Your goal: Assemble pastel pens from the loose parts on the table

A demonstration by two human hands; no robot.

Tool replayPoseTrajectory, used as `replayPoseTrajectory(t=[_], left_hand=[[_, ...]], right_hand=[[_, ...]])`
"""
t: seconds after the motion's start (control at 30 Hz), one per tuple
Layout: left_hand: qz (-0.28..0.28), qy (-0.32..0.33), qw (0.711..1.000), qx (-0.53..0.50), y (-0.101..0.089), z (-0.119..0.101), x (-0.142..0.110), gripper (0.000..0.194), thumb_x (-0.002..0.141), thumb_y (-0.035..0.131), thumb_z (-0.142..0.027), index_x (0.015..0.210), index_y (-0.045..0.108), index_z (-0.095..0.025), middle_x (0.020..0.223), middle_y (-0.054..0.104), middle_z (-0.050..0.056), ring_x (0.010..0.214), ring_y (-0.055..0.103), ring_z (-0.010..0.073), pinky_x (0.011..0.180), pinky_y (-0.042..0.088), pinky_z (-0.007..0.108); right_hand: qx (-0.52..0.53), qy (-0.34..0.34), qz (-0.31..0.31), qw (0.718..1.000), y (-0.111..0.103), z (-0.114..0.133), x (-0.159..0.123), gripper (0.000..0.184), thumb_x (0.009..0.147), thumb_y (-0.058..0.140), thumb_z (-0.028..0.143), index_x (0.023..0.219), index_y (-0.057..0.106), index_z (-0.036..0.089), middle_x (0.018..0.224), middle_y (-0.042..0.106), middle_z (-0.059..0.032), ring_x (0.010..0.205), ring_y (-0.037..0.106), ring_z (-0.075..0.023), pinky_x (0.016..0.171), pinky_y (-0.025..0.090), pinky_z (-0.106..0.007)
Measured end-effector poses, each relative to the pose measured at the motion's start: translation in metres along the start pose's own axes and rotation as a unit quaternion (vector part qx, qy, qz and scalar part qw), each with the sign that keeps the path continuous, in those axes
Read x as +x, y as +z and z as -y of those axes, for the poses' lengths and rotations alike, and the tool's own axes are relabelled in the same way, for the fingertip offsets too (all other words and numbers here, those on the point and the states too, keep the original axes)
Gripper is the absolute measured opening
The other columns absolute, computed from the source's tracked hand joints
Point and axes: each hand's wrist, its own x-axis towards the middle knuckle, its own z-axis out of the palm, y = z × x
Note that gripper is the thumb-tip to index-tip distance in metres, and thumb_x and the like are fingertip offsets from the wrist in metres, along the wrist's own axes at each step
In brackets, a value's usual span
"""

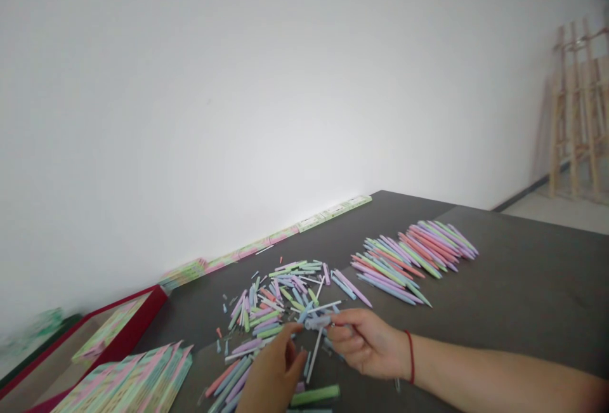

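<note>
1. A dark table spreads across the lower part of the view.
2. Loose pen parts lie jumbled on its middle, in purple, green, blue and coral, with thin white rods among them.
3. To their right, pens rest side by side in a slanting row.
4. Flat patterned boxes run along the far edge.
5. At the left sits a red-walled box; just beside it, patterned packs lie overlapping.

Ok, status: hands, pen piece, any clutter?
Right hand pinching pale blue pen piece. Left hand close by, grip unclear. Loose pen parts crowd around left hand.
</note>
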Motion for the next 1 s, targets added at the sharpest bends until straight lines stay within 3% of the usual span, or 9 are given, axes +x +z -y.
replayPoseTrajectory(t=[0.07, 0.13, 0.23, 0.33, 0.57, 0.73, 0.8, 0.87, 1.0], left_hand=[[-0.003, 0.025, 0.999, -0.036, -0.001, -0.014, 0.000, 0.045, 0.074, 0.052, -0.022, 0.119, 0.049, -0.018, 0.071, 0.055, -0.003, 0.060, 0.050, 0.0151, 0.057, 0.036, 0.026], [-0.009, 0.080, 0.992, -0.093, -0.002, -0.028, -0.002, 0.045, 0.077, 0.053, -0.022, 0.122, 0.048, -0.021, 0.080, 0.058, 0.000, 0.061, 0.051, 0.0136, 0.055, 0.038, 0.024], [-0.024, 0.178, 0.981, -0.078, -0.003, -0.044, -0.008, 0.025, 0.081, 0.053, -0.021, 0.104, 0.061, -0.024, 0.079, 0.059, 0.000, 0.063, 0.051, 0.0130, 0.057, 0.038, 0.023], [-0.047, 0.222, 0.974, -0.019, -0.003, -0.053, -0.014, 0.021, 0.081, 0.052, -0.016, 0.096, 0.065, -0.025, 0.071, 0.057, -0.001, 0.059, 0.050, 0.0123, 0.056, 0.037, 0.022], [-0.027, 0.184, 0.981, 0.049, -0.005, -0.060, -0.018, 0.018, 0.081, 0.051, -0.017, 0.091, 0.064, -0.024, 0.076, 0.063, 0.000, 0.065, 0.056, 0.0142, 0.059, 0.037, 0.023], [0.012, 0.055, 0.995, 0.084, -0.025, -0.039, -0.006, 0.036, 0.075, 0.047, -0.010, 0.107, 0.056, -0.024, 0.080, 0.066, -0.002, 0.072, 0.060, 0.0144, 0.067, 0.038, 0.023], [0.024, 0.003, 0.987, 0.159, -0.030, -0.025, 0.001, 0.024, 0.077, 0.044, -0.013, 0.091, 0.062, -0.022, 0.083, 0.067, 0.001, 0.076, 0.059, 0.0161, 0.067, 0.038, 0.024], [0.036, -0.018, 0.982, 0.185, -0.028, -0.013, 0.006, 0.018, 0.074, 0.046, -0.015, 0.075, 0.063, -0.020, 0.077, 0.066, 0.003, 0.073, 0.058, 0.0177, 0.065, 0.037, 0.026], [0.050, -0.020, 0.978, 0.200, -0.006, -0.006, 0.006, 0.013, 0.067, 0.051, -0.017, 0.073, 0.062, -0.021, 0.074, 0.064, 0.002, 0.071, 0.056, 0.0188, 0.063, 0.034, 0.027]], right_hand=[[0.052, 0.014, 0.041, 0.998, -0.001, -0.003, -0.001, 0.020, 0.076, 0.060, 0.023, 0.066, 0.046, 0.012, 0.052, 0.032, 0.0083, 0.038, 0.023, -0.0008, 0.032, 0.013, -0.011], [0.073, 0.016, 0.063, 0.995, -0.003, -0.004, -0.002, 0.013, 0.078, 0.059, 0.019, 0.073, 0.049, 0.011, 0.054, 0.034, 0.0078, 0.039, 0.024, -0.0011, 0.032, 0.014, -0.010], [0.073, 0.031, 0.083, 0.993, -0.004, -0.006, -0.002, 0.017, 0.080, 0.058, 0.020, 0.069, 0.049, 0.011, 0.052, 0.035, 0.0076, 0.037, 0.023, -0.0009, 0.031, 0.014, -0.010], [0.085, 0.037, 0.073, 0.993, -0.005, -0.010, -0.001, 0.016, 0.081, 0.058, 0.020, 0.070, 0.050, 0.011, 0.051, 0.035, 0.0079, 0.036, 0.022, -0.0005, 0.031, 0.013, -0.010], [0.072, 0.030, 0.029, 0.996, -0.008, -0.019, -0.001, 0.012, 0.079, 0.061, 0.020, 0.078, 0.051, 0.012, 0.052, 0.034, 0.0082, 0.037, 0.021, -0.0007, 0.032, 0.012, -0.010], [-0.098, -0.077, -0.068, 0.990, -0.006, -0.006, -0.001, 0.019, 0.078, 0.061, 0.025, 0.089, 0.051, 0.014, 0.053, 0.034, 0.0096, 0.038, 0.016, -0.0018, 0.033, 0.009, -0.013], [-0.212, -0.118, -0.130, 0.961, -0.002, 0.003, -0.002, 0.019, 0.080, 0.057, 0.030, 0.090, 0.049, 0.016, 0.050, 0.035, 0.0105, 0.037, 0.015, -0.0029, 0.034, 0.007, -0.015], [-0.350, -0.126, -0.193, 0.908, 0.004, 0.009, -0.005, 0.015, 0.081, 0.052, 0.031, 0.087, 0.049, 0.017, 0.048, 0.037, 0.0101, 0.036, 0.018, -0.0044, 0.034, 0.011, -0.017], [-0.628, -0.165, -0.239, 0.722, 0.016, 0.012, -0.014, 0.008, 0.081, 0.048, 0.021, 0.083, 0.055, 0.017, 0.067, 0.055, 0.0022, 0.057, 0.046, -0.0104, 0.054, 0.036, -0.021]])
